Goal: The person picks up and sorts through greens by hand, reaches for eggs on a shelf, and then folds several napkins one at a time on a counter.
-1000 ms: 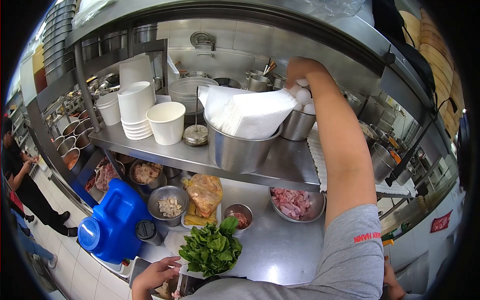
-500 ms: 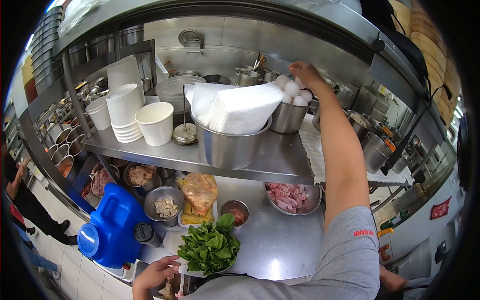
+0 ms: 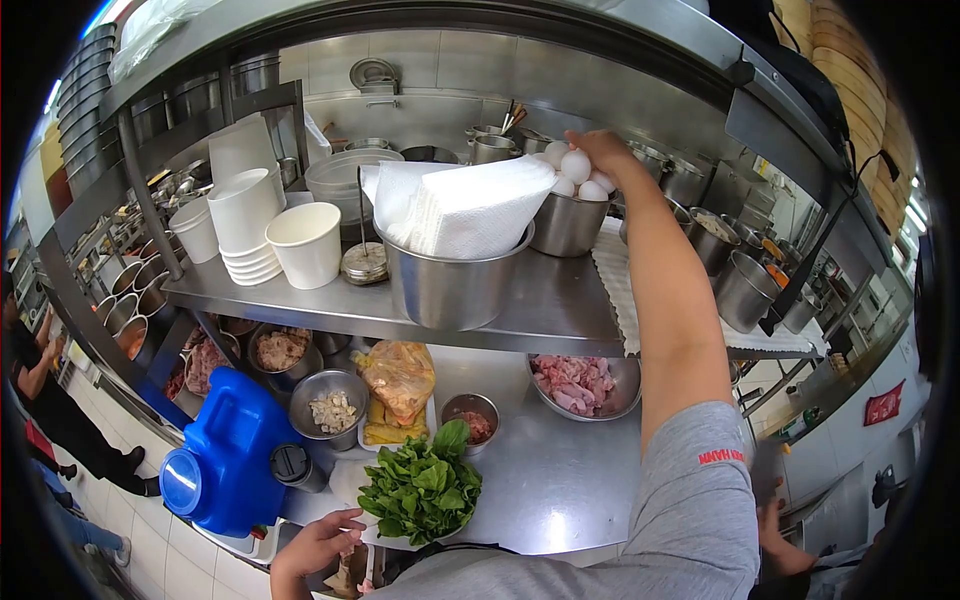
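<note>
My right hand (image 3: 598, 152) reaches over the shelf, its fingers bent down behind white eggs (image 3: 575, 165) heaped in a steel pot (image 3: 568, 226). What lies within its grasp is hidden. My left hand (image 3: 322, 542) is low, left of a bunch of leafy greens (image 3: 420, 490), with its fingers loosely curled and apart. White napkins (image 3: 480, 205) fill a larger steel pot (image 3: 455, 290) beside the eggs. Below are a bowl of raw meat (image 3: 575, 385), a bagged yellowish item (image 3: 397, 380) and a small bowl of minced meat (image 3: 475, 425).
Paper tubs (image 3: 303, 245) stand on the upper shelf (image 3: 400, 325). A blue jug (image 3: 235, 450) and a dark-lidded cup (image 3: 295, 466) are at the lower left. A person in dark clothes (image 3: 75, 430) stands far left; another person's arm (image 3: 785, 545) shows at lower right.
My right hand has lowered slightly over the eggs, its fingers now more hidden behind them. The view has shifted slightly. My left hand has barely moved.
</note>
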